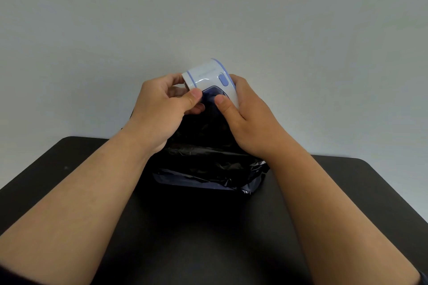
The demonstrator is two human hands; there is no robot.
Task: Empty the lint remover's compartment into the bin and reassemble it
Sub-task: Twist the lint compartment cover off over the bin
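Note:
A white lint remover (208,74) with blue trim and a blue switch is held over the bin (208,169), which is lined with a black plastic bag. My right hand (250,118) wraps the remover's body from the right, thumb on the dark blue translucent compartment (212,93). My left hand (159,111) grips the left end, its thumb pressed on the compartment's left edge. The compartment sits in the body; its contents cannot be made out.
The bin stands on a dark table (69,180) whose rounded far corners show at left and right. A plain pale wall (208,7) rises behind. My forearms cross the table's near part on both sides of the bin.

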